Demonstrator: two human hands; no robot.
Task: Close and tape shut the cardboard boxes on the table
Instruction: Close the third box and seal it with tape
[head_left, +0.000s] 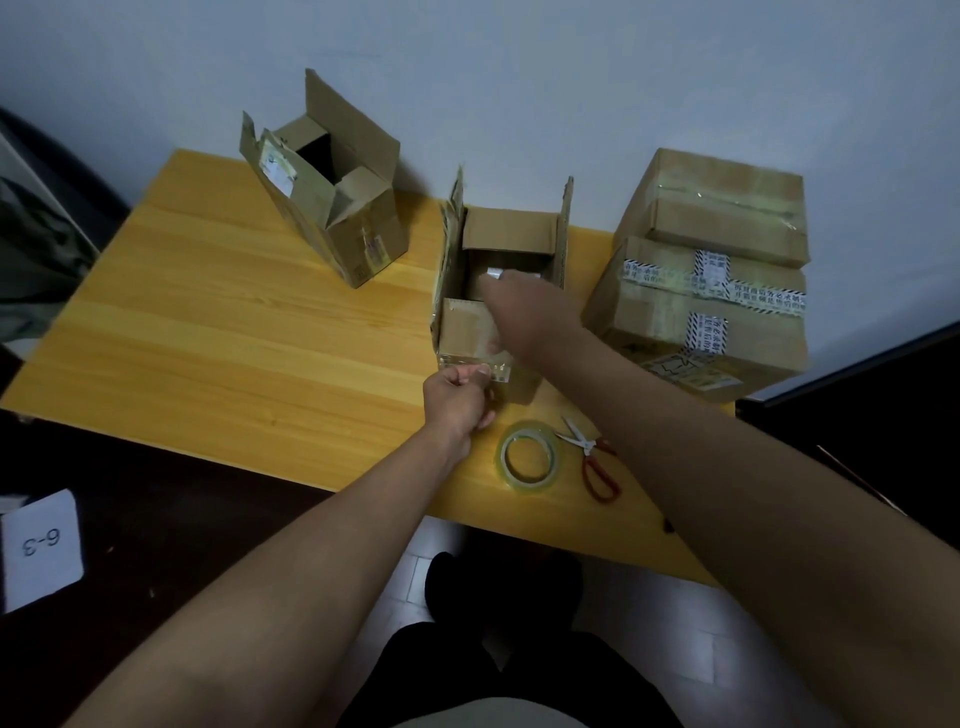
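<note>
A yellow wooden table (218, 322) stands against a pale wall (519, 78), over a tiled floor. Four cardboard boxes sit on it: the open box (498, 291) between the hands, a second open box (332, 208) beyond the left hand, and two taped boxes (711, 270) stacked right of the right hand. The left hand (460, 397) pinches a clear tape strip (493, 366) at the box's near edge. The right hand (524, 306) pinches the strip's other end over the opening. One tape roll (530, 458) and one pair of scissors (592, 460) lie near the left hand.

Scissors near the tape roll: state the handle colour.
Red handles on the scissors, seen in the head view.
</note>
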